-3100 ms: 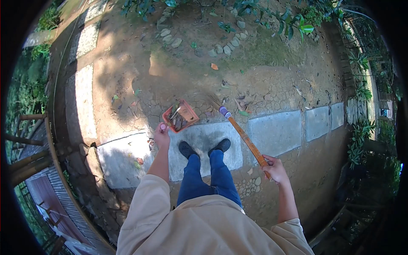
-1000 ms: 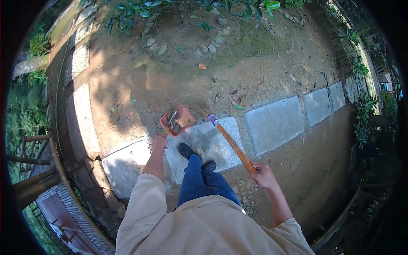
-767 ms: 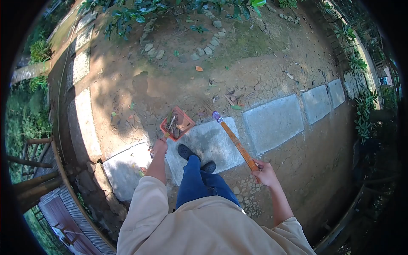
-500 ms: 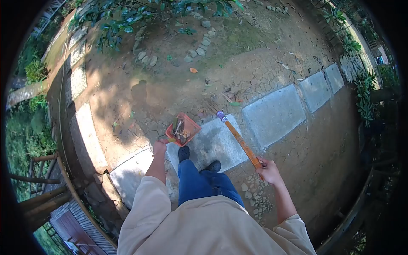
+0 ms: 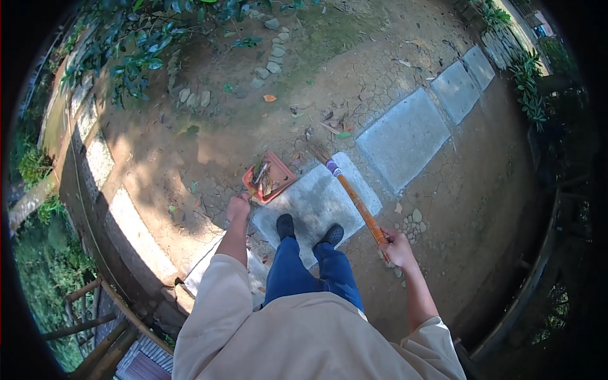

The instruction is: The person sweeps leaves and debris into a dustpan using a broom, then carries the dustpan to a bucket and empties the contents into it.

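Note:
My left hand (image 5: 239,208) is closed on the short handle of an orange-red dustpan (image 5: 280,172), which has dry leaves and twigs lying in it. The pan overlaps the upper left corner of a concrete slab and the bare soil beside it. In my right hand (image 5: 397,248) is a broom (image 5: 358,202) with an orange-brown handle, gripped near its top end. Purple-and-white binding holds its thin bristles (image 5: 318,149), which point away from me toward a few fallen leaves (image 5: 335,126) on the soil. Both feet, in dark clogs, stand on the slab between pan and broom.
Concrete slabs (image 5: 405,139) run in a line toward the upper right over cracked soil. Stones (image 5: 273,66) ring a leafy shrub (image 5: 142,54) at the upper left. Small stones (image 5: 413,225) lie by the broom handle. A wooden railing (image 5: 117,304) borders the lower left.
I have stepped forward, and both feet now stand side by side on the slab. The view has turned slightly. Dustpan and broom stay in my hands, the pan tilted differently.

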A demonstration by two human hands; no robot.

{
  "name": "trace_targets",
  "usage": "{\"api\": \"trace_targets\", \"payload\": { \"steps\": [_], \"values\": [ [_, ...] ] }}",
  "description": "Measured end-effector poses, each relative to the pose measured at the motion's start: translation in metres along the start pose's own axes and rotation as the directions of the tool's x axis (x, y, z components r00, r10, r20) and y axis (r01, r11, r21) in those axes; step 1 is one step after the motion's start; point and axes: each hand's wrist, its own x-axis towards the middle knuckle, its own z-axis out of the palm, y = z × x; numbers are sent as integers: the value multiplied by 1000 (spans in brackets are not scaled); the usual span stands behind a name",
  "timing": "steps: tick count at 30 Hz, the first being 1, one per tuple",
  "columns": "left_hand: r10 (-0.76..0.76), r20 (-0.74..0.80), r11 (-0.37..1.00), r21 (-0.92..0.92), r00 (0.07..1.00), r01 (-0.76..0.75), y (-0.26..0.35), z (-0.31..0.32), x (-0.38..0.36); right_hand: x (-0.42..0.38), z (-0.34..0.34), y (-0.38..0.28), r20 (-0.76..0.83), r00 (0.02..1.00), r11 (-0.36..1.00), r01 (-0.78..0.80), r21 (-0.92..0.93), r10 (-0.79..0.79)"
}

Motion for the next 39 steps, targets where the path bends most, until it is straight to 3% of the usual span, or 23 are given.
{"api": "trace_targets", "payload": {
  "steps": [3,7,10,13,25,28,37,39],
  "values": [
    [0,-22,994,107,1000,2,11,-3,12,10,26,4,5,999,999,41,-25,-41],
    [44,-2,993,108,999,-44,13,-1,28,-5,49,-15,104,994,998,30,-63,-24],
    [40,-1,996,82,999,-40,19,-5,29,-35,43,-44,211,969,991,-133,4,129],
    [61,-20,995,84,998,-59,16,-8,28,-62,50,-47,219,968,990,-135,36,124],
    [17,-71,994,109,997,-9,-21,-35,46,-59,62,-39,48,997,992,-66,112,61],
    [37,-74,991,132,997,-27,-27,-46,41,-49,63,-30,-5,1000,999,-21,26,21],
    [107,-31,982,157,994,-101,-45,-37,47,-26,78,-33,4,997,997,-76,4,76],
    [106,-20,984,147,994,-102,-44,-36,46,-13,93,-21,12,1000,999,7,-40,-6]
  ]
}}
